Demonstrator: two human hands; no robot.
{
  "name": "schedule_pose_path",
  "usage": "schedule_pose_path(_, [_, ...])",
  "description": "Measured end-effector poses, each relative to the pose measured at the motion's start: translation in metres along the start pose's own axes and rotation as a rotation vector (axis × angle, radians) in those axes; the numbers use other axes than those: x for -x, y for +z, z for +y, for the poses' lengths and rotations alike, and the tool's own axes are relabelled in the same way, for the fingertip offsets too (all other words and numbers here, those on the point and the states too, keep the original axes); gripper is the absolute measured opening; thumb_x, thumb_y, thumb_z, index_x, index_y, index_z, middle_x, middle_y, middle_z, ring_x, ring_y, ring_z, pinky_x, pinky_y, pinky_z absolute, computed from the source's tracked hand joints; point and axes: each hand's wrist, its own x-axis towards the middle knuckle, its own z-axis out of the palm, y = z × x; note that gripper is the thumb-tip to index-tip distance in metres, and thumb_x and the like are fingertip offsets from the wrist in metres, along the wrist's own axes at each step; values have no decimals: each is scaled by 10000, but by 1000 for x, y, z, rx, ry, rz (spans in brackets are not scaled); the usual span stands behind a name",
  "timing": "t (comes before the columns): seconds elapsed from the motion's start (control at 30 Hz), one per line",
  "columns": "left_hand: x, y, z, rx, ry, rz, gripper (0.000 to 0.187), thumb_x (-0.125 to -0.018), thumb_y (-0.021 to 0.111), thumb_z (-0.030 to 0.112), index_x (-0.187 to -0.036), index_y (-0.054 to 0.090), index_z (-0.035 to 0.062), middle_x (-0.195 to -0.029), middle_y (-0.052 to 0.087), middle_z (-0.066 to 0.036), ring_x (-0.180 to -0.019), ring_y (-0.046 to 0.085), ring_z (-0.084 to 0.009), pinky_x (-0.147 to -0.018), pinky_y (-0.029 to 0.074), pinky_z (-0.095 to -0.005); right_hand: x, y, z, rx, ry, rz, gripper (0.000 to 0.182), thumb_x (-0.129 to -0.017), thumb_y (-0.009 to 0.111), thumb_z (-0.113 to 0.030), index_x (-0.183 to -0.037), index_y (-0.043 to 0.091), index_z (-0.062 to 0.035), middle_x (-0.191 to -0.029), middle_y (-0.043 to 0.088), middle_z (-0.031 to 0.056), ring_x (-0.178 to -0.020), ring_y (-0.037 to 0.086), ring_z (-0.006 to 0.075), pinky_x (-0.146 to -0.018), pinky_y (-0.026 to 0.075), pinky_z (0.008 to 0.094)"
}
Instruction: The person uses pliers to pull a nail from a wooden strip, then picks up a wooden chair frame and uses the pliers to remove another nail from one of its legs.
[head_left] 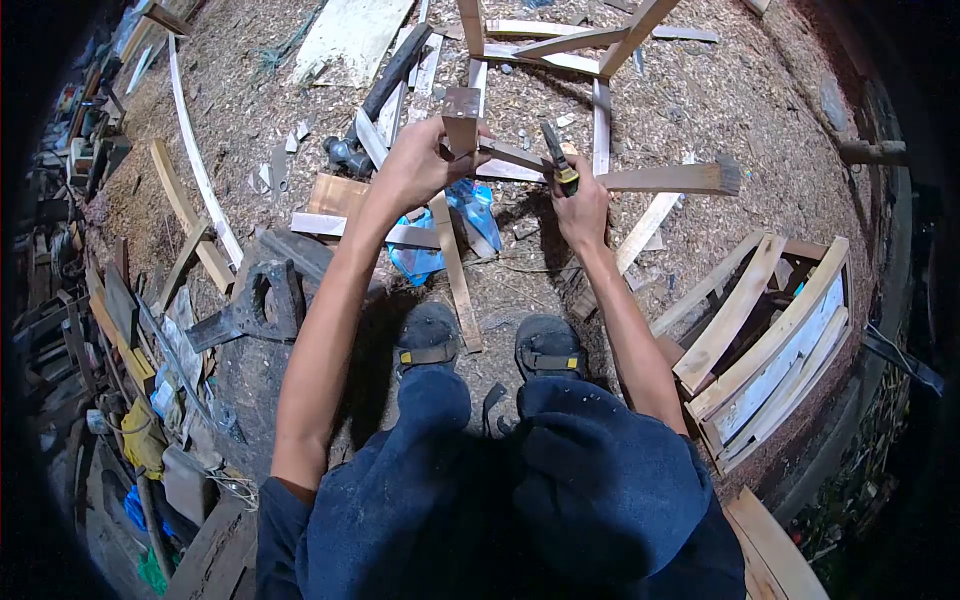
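My left hand [420, 165] is closed around an upright wooden post [462, 120], whose end faces up towards me. A narrow wooden rail [515, 153] runs from that post to my right hand [581, 212]. In my right hand is a small black and yellow hand tool [567, 178], its dark end pointing away from me; the exact kind cannot be made out. The right fingers are partly hidden behind it. Just right of that hand a wooden bar [670, 179] sticks out. Blue plastic [478, 212] lies on the ground below the left hand.
A wooden frame [603, 90] stands ahead on shavings. A slatted wooden piece [780, 330] lies to the right. A dark metal tool [270, 300] rests on a block at left, near long strips [195, 150]. My sandals [427, 335] are between loose sticks [455, 270].
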Motion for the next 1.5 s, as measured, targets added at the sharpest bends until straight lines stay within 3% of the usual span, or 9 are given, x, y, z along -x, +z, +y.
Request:
schedule_pose_path(0.33, [5, 4, 1, 157, -13, 21, 337, -850, 815, 226, -1142, 705, 101, -946, 718, -53, -843, 660, -135, -756, 527, -312, 0, -4, 3, 64, -20, -43, 468, -758, 695, 57, -1173, 601, -137, -904, 716, 180, -824, 707, 397, -675, 542, 492])
schedule_pose_path(0.6, [1, 2, -6, 38, 21, 8, 351, -867, 801, 284, -1154, 712, 103, -923, 724, -58, -823, 668, -137, -740, 533, -327, -4, -6, 5, 59, -59, -52, 450, -781, 684, 65, -1181, 610, -126, -911, 722, 176, -803, 714, 377, -676, 555, 477])
schedule_pose_path(0.67, [0, 1, -9, 42, 13, 2, 360, -869, 798, 300, -1153, 713, 95, -907, 729, -60, -809, 685, -152, -730, 543, -334, -7, -6, 12, 22, -67, -112, 442, -811, 694, 45, -1209, 619, -132, -909, 734, 158, -759, 727, 325, -607, 567, 455])
schedule_pose_path(0.7, [0, -1, 5, 20, -108, -30, 316, -873, 793, 166, -1136, 679, 34, -1040, 715, -98, -990, 685, -180, -888, 550, -334, -11, -12, 11, -6, 98, -261, 404, -858, 704, -5, -1233, 622, -132, -904, 742, 137, -716, 722, 269, -537, 571, 420])
schedule_pose_path(0.73, [-2, -2, 0, 12, -68, -39, 343, -880, 791, 207, -1149, 678, 27, -1054, 716, -102, -987, 686, -181, -881, 550, -347, -11, -17, 9, 16, 44, -247, 361, -895, 708, -66, -1242, 621, -111, -892, 737, 137, -683, 710, 249, -504, 572, 389])
schedule_pose_path(0.87, [-4, -3, -13, -128, 30, -41, 371, -899, 766, 302, -1155, 683, 48, -981, 718, -82, -941, 669, -164, -869, 522, -358, 6, -27, 14, -76, -80, 102, 286, -966, 684, -236, -1183, 628, -57, -901, 736, 132, -777, 713, 274, -688, 560, 402])
schedule_pose_path(0.97, [-5, -1, -18, -129, 139, -5, 294, -913, 754, 250, -1131, 682, 68, -944, 703, -51, -903, 658, -141, -822, 526, -349, 15, -32, 16, -14, 135, 22, 266, -926, 702, -123, -1174, 619, -75, -872, 710, 188, -754, 707, 301, -678, 528, 412])
schedule_pose_path(1.27, [-6, -2, -17, -126, 101, -22, 308, -902, 764, 265, -1145, 698, 87, -972, 709, -49, -893, 670, -147, -808, 546, -349, 11, -8, 25, 175, 172, -114, 399, -861, 672, 34, -1242, 597, -58, -959, 716, 204, -886, 702, 362, -746, 532, 451])
schedule_pose_path(1.5, [-5, -1, -15, -60, 90, -48, 327, -887, 774, 302, -1129, 714, 91, -990, 709, -53, -909, 681, -167, -838, 552, -361, 14, -4, 34, 156, 39, 27, 387, -836, 662, 63, -1204, 597, -41, -944, 700, 216, -867, 693, 386, -717, 514, 474])
